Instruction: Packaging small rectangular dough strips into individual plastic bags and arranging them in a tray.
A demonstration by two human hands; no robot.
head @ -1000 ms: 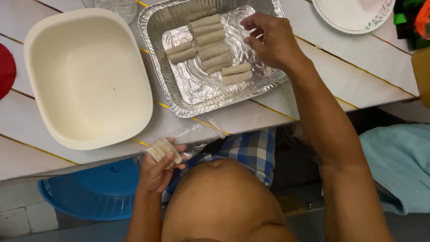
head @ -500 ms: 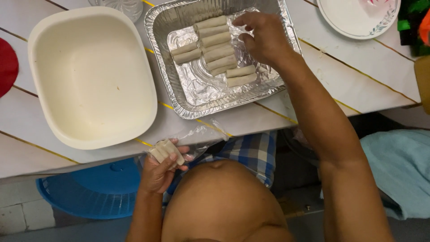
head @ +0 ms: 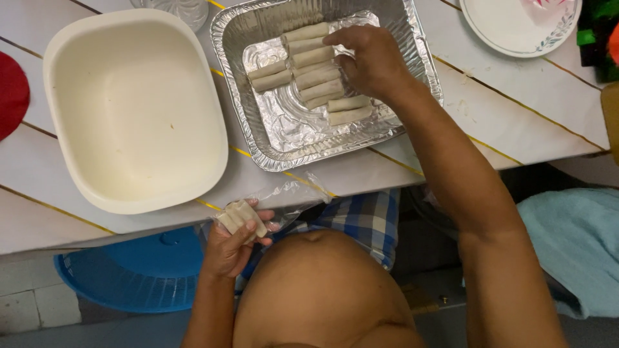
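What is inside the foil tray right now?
The foil tray holds pale rolls in rows on crinkled foil. The right hand covers the rows' right ends, hiding anything beneath it.

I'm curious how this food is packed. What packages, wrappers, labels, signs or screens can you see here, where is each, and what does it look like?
Foil tray: on the table's far middle, rectangular, shiny crinkled silver, holding pale rolls in rows; the right hand reaches into it.
Clear plastic wrapper: at the table's near edge, thin, crumpled, see-through, beside the left hand.
Dark green and orange packet: top right corner, cut off, kind unclear.
No labels, signs or screens are visible.
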